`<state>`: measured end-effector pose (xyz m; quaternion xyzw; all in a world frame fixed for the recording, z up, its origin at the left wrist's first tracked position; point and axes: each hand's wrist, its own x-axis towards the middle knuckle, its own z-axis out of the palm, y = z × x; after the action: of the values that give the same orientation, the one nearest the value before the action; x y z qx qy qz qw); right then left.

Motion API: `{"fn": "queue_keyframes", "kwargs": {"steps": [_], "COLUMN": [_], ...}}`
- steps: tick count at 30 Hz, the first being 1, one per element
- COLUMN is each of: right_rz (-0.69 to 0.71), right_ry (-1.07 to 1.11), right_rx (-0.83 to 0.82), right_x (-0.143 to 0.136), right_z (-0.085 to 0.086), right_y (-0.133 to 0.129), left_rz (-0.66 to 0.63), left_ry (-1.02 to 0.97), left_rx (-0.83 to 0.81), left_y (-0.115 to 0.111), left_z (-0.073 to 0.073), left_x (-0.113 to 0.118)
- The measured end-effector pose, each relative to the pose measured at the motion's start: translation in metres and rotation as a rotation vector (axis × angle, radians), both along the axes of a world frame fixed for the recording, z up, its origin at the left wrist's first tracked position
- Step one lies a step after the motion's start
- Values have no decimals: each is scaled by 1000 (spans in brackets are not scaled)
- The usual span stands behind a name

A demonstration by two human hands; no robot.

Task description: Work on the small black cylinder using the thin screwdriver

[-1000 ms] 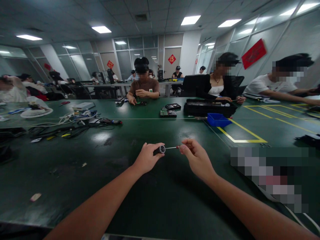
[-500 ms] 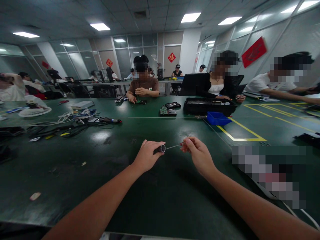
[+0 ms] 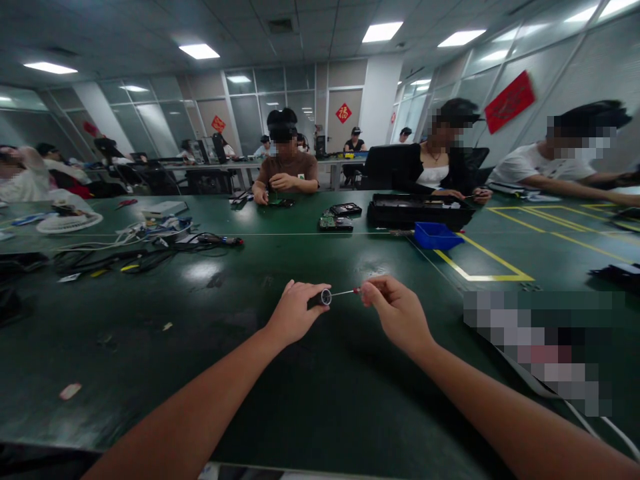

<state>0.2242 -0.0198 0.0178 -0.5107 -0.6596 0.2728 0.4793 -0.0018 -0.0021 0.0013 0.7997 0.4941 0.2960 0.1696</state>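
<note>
Evidently, your left hand (image 3: 294, 313) is gripping a likely light, stiff black cylinder (image 3: 325, 297) by its sides; your right hand (image 3: 399, 305) is pinching a screwdriver (image 3: 345, 293).

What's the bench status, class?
Left hand: gripping dark cylinder. Right hand: pinching thin tool, shaft toward cylinder. Blue bin: farther off, not in the way.

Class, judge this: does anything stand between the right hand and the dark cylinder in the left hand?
Nothing visible blocks the way: only the rod, pinched by the right hand, spans the gap toward the cylinder in the left hand. Whether its tip touches is unclear.
</note>
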Motion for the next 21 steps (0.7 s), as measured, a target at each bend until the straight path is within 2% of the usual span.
{"fn": "queue_keyframes", "kwargs": {"steps": [3,9,15,21], "right_rz": [-32,86,-34,21], "right_ry": [-99,-79,-148,-99], "right_rx": [8,66,25,24], "right_x": [1,-1,-2,-2], "right_z": [3,5,3,-1], "right_y": [-2,-5,-5,-4], "left_rz": [-12,-50,-78,-72], "left_ry": [-5,-15,-20,-17], "left_rx": [-23,-12,-19,-7], "left_y": [-2,-1,-2,-2], "left_z": [3,2,-1,0], "left_x": [0,1,3,2]}}
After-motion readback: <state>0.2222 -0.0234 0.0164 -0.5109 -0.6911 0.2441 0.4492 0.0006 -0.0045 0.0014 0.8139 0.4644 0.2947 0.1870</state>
